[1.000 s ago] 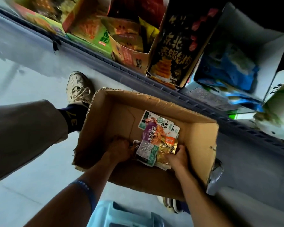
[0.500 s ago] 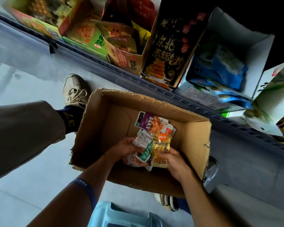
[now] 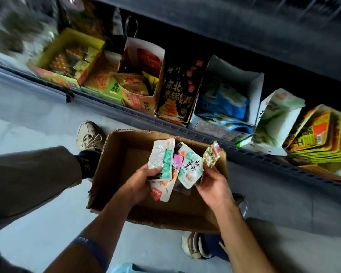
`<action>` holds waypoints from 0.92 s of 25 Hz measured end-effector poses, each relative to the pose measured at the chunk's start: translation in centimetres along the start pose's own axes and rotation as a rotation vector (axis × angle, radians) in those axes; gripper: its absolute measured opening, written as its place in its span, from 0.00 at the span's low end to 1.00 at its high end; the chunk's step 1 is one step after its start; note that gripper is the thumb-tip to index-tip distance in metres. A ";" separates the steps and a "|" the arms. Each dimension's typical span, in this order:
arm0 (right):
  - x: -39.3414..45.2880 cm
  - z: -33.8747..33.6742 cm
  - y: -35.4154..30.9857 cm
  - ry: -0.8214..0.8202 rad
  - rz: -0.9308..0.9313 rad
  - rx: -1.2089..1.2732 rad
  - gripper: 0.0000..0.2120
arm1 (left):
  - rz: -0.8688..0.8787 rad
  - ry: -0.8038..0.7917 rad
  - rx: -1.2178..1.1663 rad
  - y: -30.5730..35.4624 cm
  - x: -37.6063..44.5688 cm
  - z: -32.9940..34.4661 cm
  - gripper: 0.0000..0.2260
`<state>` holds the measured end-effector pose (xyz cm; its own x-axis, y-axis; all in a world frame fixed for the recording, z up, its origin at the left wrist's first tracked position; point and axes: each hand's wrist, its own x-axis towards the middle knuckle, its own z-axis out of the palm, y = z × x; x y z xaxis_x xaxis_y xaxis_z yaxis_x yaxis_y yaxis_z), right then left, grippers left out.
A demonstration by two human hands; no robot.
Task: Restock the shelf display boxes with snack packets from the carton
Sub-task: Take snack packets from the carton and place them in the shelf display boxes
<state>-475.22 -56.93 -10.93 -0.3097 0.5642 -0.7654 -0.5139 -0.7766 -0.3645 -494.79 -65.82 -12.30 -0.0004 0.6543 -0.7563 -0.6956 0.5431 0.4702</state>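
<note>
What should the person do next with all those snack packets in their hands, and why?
Probably lift the gold packet, which the right hand pinches apart from the rest, toward a matching display box on the shelf. The left hand grips the other packets, fanned above the carton, which looks emptied, so sorting comes next.

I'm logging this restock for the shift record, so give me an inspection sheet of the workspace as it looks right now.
Surface: pale grey floor; the carton sits on it below the shelf edge.
Job's things: snack packets held above the open carton; display boxes line the shelf, most holding stock.
Clutter: flattened yellow boxes stacked at the shelf's right end.
Hands: left hand grips several fanned packets; right hand pinches a gold packet.
Cables: nothing seen.
Surroundings: the person's shoes beside the carton; a light blue plastic object at the bottom edge; left shelf end blurred.
</note>
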 end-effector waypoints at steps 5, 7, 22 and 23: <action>-3.9 2.3 0.0 -0.004 -0.166 -0.203 0.15 | 0.091 -0.098 -0.120 0.4 -3.4 5.3 0.22; -5.9 3.0 -1.0 0.075 -0.298 -0.360 0.11 | 0.131 -0.072 -0.088 0.8 -4.7 6.8 0.24; -28.2 5.1 -22.8 0.121 -1.136 -0.557 0.06 | 0.683 -0.444 0.544 10.0 -17.4 31.0 0.19; -29.5 3.9 -25.4 0.163 -1.199 -0.549 0.04 | 0.688 -0.465 0.550 10.3 -17.4 33.1 0.19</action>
<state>-456.16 -52.74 22.99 0.2242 0.9648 0.1375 -0.0006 0.1412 -0.9900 -478.17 -54.25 20.74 0.0844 0.9956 -0.0414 -0.2198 0.0592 0.9738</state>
